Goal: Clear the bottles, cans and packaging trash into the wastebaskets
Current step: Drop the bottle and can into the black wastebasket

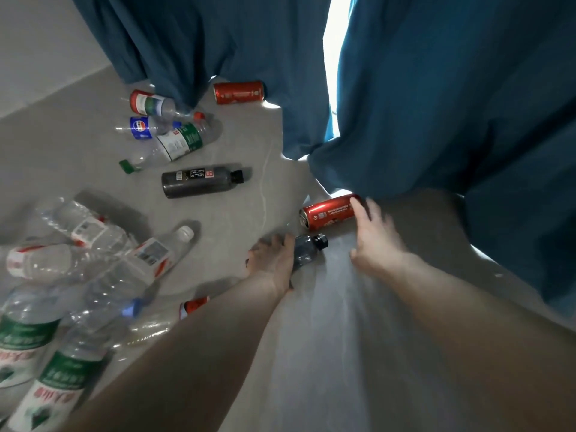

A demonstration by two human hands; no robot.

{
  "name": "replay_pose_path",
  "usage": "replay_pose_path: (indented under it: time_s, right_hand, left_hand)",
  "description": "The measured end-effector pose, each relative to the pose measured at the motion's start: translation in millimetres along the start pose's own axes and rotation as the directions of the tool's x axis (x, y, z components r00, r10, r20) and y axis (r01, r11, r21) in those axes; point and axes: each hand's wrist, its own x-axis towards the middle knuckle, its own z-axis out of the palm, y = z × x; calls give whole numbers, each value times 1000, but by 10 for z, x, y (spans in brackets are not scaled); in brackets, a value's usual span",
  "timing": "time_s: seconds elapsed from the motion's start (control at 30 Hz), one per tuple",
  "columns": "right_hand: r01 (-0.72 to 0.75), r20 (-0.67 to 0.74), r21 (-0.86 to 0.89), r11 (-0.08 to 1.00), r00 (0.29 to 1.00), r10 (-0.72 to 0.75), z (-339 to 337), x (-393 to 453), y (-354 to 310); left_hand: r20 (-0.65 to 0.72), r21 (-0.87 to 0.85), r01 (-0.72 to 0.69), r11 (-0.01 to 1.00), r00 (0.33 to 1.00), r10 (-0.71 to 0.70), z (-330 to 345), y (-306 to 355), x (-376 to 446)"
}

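Down on the grey floor, the left hand curls its fingers round a small dark plastic bottle with a black cap, which lies on its side with the cap pointing right. Just beyond it, the right hand reaches forward with fingers spread and fairly straight; its fingertips touch the end of a red drinks can lying on its side at the hem of a teal curtain. That hand is blurred, and it grips nothing that shows.

Further off, a second red can lies beside the foot of the curtain. Left of it sits a cluster of clear plastic bottles: one with a red and green label, one with a blue label, and a larger one with a green and white label and a green cap, all touching or overlapping. Nearer, a dark grey bottle with a black cap and white lettering lies alone.

At the left edge a heap of clear water bottles with red and white labels is piled together, and two bottles with green labels lie closest to the camera. Both bare forearms stretch out from the bottom of the view.
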Motion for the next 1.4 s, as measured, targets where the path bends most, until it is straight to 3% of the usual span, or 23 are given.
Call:
replay_pose_path:
  time_s: [0.2, 0.33, 0.43, 0.73, 0.83, 1.0, 1.2, 1.3, 1.4]
  right_hand:
    - [99, 132, -140, 985, 988, -81, 30, 466, -432]
    - [-84, 148, -97, 992, 984, 98, 251, 383, -327]
    - [-220, 94, -2, 976, 971, 219, 527, 85, -50]
    - [-221, 22, -141, 965, 974, 226, 991, -968, 603]
    - [-211, 37, -152, 966, 975, 219, 1117, -1401, 734]
    - [-270, 193, -43, 962, 942, 273, 1315, -2332, 998]
    - [-307, 373, 177, 935, 900, 225, 1256, -3602, 1122]
    - [-263, 343, 275, 925, 925, 161, 922, -4240, 1038]
    - [-190, 297, 368, 910, 952, 79, 499, -4801, 979]
  left_hand:
    - [11, 13, 20, 1000, 1000, -20, -16, 40, 74]
    - [-2, 39, -10, 999, 1000, 10, -2, 6, 114]
    - [-10, 48, -6, 999, 1000, 6, -5, 10, 105]
    - [-137, 19, -51, 999, 989, 53, 152, 318, -439]
    - [-75, -21, -117, 993, 990, 116, 334, 553, -874]
    - [44, -13, -138, 990, 989, 138, 811, 869, -1735]
    - [262, -39, 11, 999, 965, 0, 1037, 1127, -2912]
    - [196, -215, 162, 963, 973, -120, 943, 1138, -3778]
    - [165, -456, 344, 821, 939, -302, 734, 1135, -4770]
